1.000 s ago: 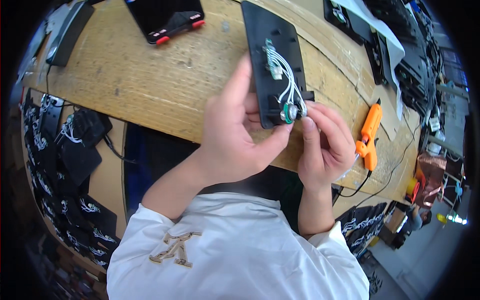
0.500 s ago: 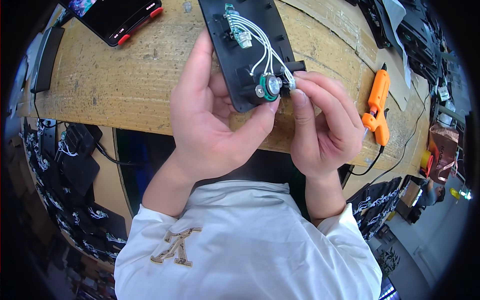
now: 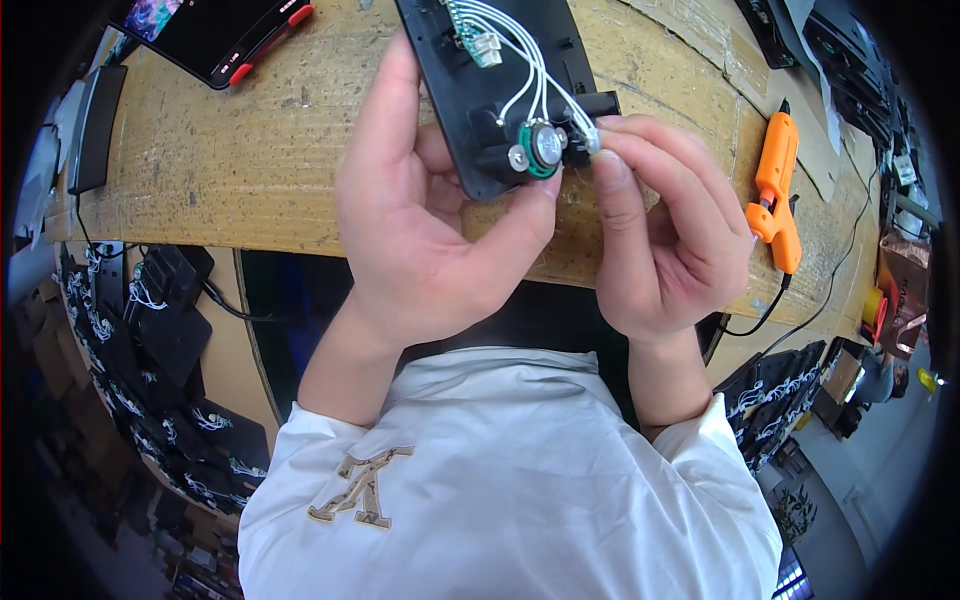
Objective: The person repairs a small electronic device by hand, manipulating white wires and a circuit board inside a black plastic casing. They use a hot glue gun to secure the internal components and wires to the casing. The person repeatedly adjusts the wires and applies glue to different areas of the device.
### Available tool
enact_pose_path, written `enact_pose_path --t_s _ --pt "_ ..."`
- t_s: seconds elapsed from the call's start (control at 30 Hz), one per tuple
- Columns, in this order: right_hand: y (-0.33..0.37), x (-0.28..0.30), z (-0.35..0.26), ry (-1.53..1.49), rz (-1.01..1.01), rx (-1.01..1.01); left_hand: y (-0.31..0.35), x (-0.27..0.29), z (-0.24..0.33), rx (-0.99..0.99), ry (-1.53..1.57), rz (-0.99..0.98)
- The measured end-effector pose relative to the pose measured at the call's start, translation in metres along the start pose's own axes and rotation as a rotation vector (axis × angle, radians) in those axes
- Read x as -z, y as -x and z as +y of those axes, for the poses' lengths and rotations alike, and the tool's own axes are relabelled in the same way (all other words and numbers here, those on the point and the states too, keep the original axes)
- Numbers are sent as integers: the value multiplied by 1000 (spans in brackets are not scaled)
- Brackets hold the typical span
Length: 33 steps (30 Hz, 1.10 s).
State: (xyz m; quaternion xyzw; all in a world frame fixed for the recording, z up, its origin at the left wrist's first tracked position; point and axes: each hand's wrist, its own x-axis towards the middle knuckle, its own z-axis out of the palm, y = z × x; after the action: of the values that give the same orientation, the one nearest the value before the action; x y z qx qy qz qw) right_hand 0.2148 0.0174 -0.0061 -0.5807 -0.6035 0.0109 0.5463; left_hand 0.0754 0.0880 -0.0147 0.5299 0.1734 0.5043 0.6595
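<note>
Because the black panel [image 3: 480,95] you hold above the near side of the bench looks like thin moulded plastic, it is probably light, stiff and a little slick; its bare edges look the safest grip. Your left hand [image 3: 430,230] wraps one long edge, thumb at the lower end by the round green-rimmed part [image 3: 543,148]. Your right thumb and forefinger pinch the ends of the white wires [image 3: 541,68], which seem soft, with joints likely to break if tugged; your right hand [image 3: 670,230] mostly hides the tip. Beneath lies the scuffed wooden bench [image 3: 250,170], with an orange glue gun [image 3: 777,185] to your right and a dark red-cornered device [image 3: 215,35] at far left. Beyond, wired black panels [image 3: 150,400] crowd the lower left, and another person [image 3: 880,382] sits off right.
</note>
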Motion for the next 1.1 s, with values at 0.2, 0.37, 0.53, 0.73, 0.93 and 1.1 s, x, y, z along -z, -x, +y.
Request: enact_pose_path --t_s 0.2,0.37,0.53,0.73,0.93,1.1 --pt "-1 3 -1 34 -25 42 -3 7 4 56 -124 -72" --pt "-2 -5 8 71 78 120 -2 -3 6 44 -119 -36" --pt "-2 -1 3 116 30 148 -1 2 0 1 -146 -67" --pt "-2 -1 2 149 33 172 1 1 2 32 -125 -52" --pt "-5 4 -6 110 -30 46 1 2 1 22 -182 -52" --pt "-14 13 -11 181 -124 86 2 2 1 18 -177 -65"
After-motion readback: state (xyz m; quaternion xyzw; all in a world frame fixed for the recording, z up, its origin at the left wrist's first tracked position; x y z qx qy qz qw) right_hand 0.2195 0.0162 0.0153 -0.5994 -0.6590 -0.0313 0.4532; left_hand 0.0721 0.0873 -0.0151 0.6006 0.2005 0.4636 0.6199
